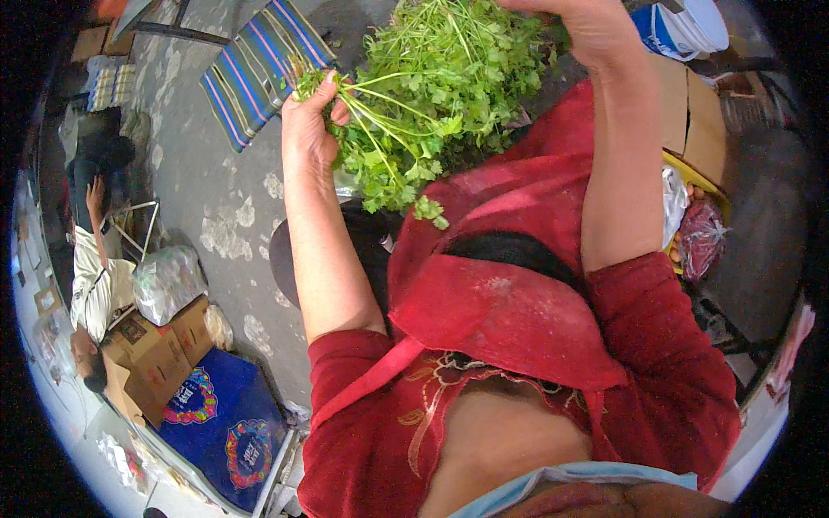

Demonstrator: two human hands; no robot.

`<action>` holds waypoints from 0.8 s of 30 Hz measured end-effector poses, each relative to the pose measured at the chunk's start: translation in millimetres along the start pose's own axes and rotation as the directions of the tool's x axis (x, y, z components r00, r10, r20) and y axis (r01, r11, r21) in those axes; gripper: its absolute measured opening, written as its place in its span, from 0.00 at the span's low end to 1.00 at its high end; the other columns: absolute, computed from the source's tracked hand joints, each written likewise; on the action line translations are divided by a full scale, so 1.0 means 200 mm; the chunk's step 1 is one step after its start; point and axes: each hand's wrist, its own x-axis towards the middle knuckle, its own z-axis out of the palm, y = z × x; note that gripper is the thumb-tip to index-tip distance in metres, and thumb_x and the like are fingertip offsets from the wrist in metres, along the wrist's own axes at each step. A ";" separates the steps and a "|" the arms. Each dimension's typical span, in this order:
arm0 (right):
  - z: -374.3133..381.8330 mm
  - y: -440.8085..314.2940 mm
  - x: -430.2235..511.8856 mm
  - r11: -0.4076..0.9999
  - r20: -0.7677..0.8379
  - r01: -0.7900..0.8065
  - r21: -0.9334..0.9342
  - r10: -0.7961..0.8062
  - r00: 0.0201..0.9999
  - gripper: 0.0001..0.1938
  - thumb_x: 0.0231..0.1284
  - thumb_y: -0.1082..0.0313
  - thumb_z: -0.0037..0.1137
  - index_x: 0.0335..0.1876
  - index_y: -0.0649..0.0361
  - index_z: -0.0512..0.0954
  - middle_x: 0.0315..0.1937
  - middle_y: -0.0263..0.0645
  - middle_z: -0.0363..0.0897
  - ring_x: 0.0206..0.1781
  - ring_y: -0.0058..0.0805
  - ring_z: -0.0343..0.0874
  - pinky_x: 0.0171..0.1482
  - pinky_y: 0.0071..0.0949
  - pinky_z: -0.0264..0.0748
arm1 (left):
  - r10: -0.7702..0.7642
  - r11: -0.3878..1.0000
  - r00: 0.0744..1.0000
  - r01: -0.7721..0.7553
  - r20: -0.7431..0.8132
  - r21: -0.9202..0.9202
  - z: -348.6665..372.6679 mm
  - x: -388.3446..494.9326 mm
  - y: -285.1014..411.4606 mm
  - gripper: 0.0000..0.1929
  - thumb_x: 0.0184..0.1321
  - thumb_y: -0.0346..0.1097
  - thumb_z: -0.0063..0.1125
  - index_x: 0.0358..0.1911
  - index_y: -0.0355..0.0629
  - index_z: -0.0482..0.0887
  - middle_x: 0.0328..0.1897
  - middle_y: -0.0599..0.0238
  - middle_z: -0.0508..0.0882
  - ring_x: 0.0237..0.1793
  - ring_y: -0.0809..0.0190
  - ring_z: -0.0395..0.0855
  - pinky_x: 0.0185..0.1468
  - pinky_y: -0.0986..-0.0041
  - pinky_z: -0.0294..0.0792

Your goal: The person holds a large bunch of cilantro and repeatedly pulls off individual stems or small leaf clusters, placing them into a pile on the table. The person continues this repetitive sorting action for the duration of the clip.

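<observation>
My left hand (312,120) is closed around a small bunch of coriander (388,155). The root ends stick out past the thumb, and the leafy stems hang down to the right, towards my lap. Beyond it lies a large heap of loose coriander (460,65), whose far side is cut off by the top edge. My right hand (586,22) reaches over the right side of this heap. Its fingers are mostly outside the picture, so what they touch is hidden. A red apron (499,304) covers my lap.
A striped folding stool (259,78) stands left of the heap. On the right are a white-and-blue bucket (686,29), a cardboard box (686,116) and a yellow crate (703,178) with bagged goods. Another person (103,272) sits at far left, near cardboard boxes (155,349).
</observation>
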 end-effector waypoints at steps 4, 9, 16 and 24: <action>0.09 0.10 0.02 0.972 0.067 0.105 -0.210 -0.093 0.993 0.09 0.43 0.77 0.53 0.34 0.65 0.75 0.26 0.31 0.75 0.26 0.17 0.70 0.29 0.18 0.67 | 0.003 0.999 0.998 -0.001 -0.056 0.047 0.00 0.00 -0.02 0.08 0.52 0.27 0.55 0.35 0.34 0.73 0.24 0.59 0.76 0.13 0.69 0.64 0.17 0.80 0.56; 0.30 0.33 0.03 0.715 0.263 0.223 -0.662 -0.056 0.963 0.09 0.46 0.64 0.56 0.32 0.58 0.78 0.25 0.40 0.78 0.31 0.28 0.77 0.39 0.24 0.70 | -0.004 0.993 0.998 0.011 -0.055 0.116 0.03 0.01 -0.06 0.07 0.51 0.26 0.56 0.33 0.35 0.73 0.23 0.59 0.76 0.13 0.68 0.65 0.16 0.80 0.55; 0.42 0.39 0.00 0.469 0.318 0.289 -0.834 -0.017 0.948 0.10 0.43 0.67 0.53 0.34 0.56 0.79 0.27 0.48 0.77 0.35 0.44 0.76 0.41 0.37 0.73 | -0.019 0.996 0.998 0.024 -0.055 0.084 0.07 -0.02 -0.06 0.06 0.49 0.25 0.59 0.26 0.37 0.74 0.20 0.62 0.76 0.13 0.68 0.67 0.15 0.79 0.56; 0.47 0.45 0.01 0.344 0.356 0.427 -0.836 -0.252 0.900 0.08 0.43 0.73 0.48 0.32 0.63 0.73 0.26 0.48 0.76 0.33 0.47 0.76 0.36 0.42 0.73 | -0.021 0.994 0.997 0.014 0.071 0.110 0.09 -0.05 -0.08 0.05 0.50 0.26 0.57 0.26 0.36 0.73 0.20 0.60 0.77 0.13 0.68 0.66 0.16 0.78 0.57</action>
